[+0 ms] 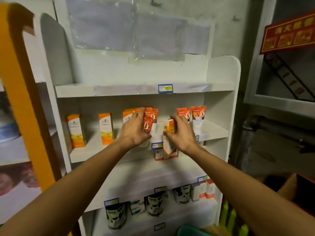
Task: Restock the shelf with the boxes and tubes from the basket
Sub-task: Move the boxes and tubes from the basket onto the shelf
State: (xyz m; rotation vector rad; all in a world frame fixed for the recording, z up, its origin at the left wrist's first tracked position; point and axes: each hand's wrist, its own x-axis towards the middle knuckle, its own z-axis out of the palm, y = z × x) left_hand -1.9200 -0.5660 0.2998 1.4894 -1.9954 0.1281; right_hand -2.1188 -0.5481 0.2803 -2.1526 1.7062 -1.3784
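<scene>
My left hand [134,128] holds an orange and white tube [148,123] upright at the middle shelf [213,132], fingers wrapped round its left side. A second such tube [154,114] shows just behind it. My right hand [180,133] grips an orange and white box [168,133] in front of the shelf edge. Two orange boxes [75,131] [106,128] stand on the left of that shelf, and a third [127,114] peeks out behind my left hand. Two more tubes [184,114] [199,118] stand on the right. A green basket rim [190,231] shows at the bottom edge.
The top shelf [119,90] carries a blue price tag. Small boxes [159,155] sit under the middle shelf, with dark cans [154,204] and white boxes [204,189] lower down. An orange post [22,92] stands left. A red sign [289,34] hangs right.
</scene>
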